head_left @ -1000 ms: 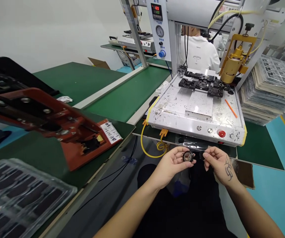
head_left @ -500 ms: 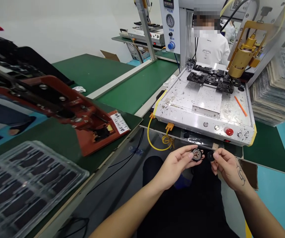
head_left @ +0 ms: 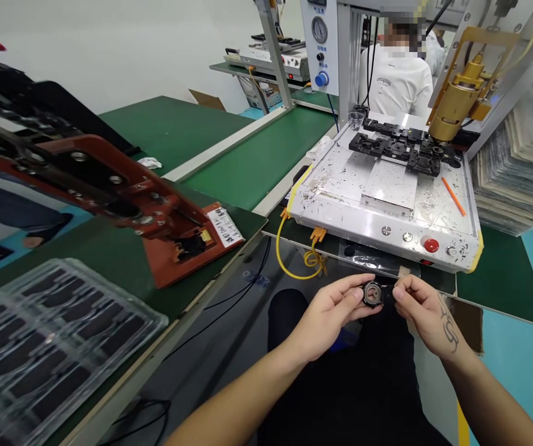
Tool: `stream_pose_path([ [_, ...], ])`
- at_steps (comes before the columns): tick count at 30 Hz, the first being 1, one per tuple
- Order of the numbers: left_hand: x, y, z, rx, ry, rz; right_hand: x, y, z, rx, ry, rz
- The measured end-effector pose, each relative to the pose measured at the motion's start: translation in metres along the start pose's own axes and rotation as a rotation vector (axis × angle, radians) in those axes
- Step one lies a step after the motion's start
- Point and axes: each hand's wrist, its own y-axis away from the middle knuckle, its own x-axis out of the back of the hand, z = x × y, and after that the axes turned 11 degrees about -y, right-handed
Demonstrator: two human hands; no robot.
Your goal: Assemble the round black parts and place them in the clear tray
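Observation:
Above my lap, my left hand (head_left: 329,316) pinches a round black ring-shaped part like a watch case (head_left: 372,295), its open face turned up toward me. Between thumb and fingers of my right hand (head_left: 421,308) is a small dark flat piece (head_left: 389,295), partly covered by the fingertips. The piece is right beside the ring's right edge; whether they touch I cannot tell. Both hands are just in front of the white bench machine (head_left: 340,214).
A gold cylinder (head_left: 454,111) hangs over black fixtures (head_left: 391,148) on the machine. An orange stick (head_left: 454,196) lies there. At left are a red-brown toggle press (head_left: 168,272) and a clear tray (head_left: 69,347). Stacked trays (head_left: 507,167) stand at right. A person (head_left: 396,80) sits beyond.
The dark piece in my right hand has come closer to the ring and turned. The ring has tilted slightly in my left hand. The view has shifted a little.

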Motion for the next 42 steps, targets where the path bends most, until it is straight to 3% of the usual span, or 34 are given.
stream_pose_path([
  [5, -0.001, 0.001, 0.0, -0.008, -0.034, 0.01, -0.008, -0.003, -0.01, 0.181, 0.153, 0.005],
  [15, -0.005, 0.003, -0.004, -0.069, -0.179, 0.032, -0.018, -0.002, -0.008, 0.198, 0.202, -0.017],
  [42, -0.014, 0.007, -0.004, -0.094, -0.343, 0.039, -0.017, 0.0, -0.003, 0.227, 0.262, 0.046],
])
